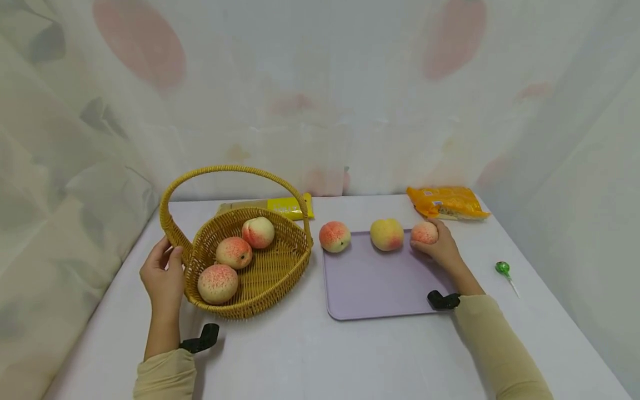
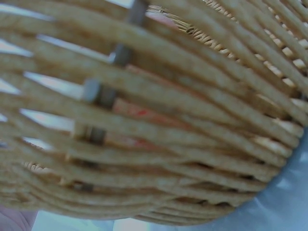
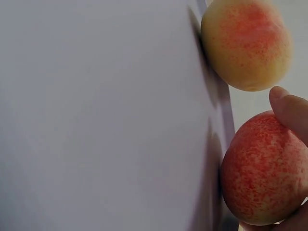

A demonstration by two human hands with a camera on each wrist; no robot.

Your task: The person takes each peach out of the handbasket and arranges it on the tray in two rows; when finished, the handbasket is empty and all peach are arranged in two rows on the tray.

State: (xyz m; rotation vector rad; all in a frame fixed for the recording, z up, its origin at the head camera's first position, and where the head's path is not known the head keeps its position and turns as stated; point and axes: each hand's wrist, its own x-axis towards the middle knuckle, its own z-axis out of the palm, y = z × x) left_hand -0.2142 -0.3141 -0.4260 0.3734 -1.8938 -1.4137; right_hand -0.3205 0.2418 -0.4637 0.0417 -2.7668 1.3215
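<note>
My left hand [image 1: 165,273] grips the left side of a woven basket [image 1: 270,278] near the foot of its tall handle. Its weave [image 2: 159,115] fills the left wrist view. Inside lie a pale speckled peach [image 1: 218,284], a redder peach [image 1: 234,253] and a cream-and-red peach [image 1: 258,232]. At the back right corner of a lilac tray [image 1: 375,283], my right hand [image 1: 444,249] holds a red-speckled peach [image 3: 264,168] between thumb and fingers. Along the tray's back edge sit a yellow peach [image 1: 387,234] and, at the left corner, a red-orange peach [image 1: 335,236].
Behind the basket lies a yellow packet [image 1: 290,207], partly hidden by it. An orange snack bag [image 1: 447,201] rests at the back right. A green lollipop [image 1: 503,269] lies right of the tray. Curtains [image 1: 320,111] hang around the white table [image 1: 310,355].
</note>
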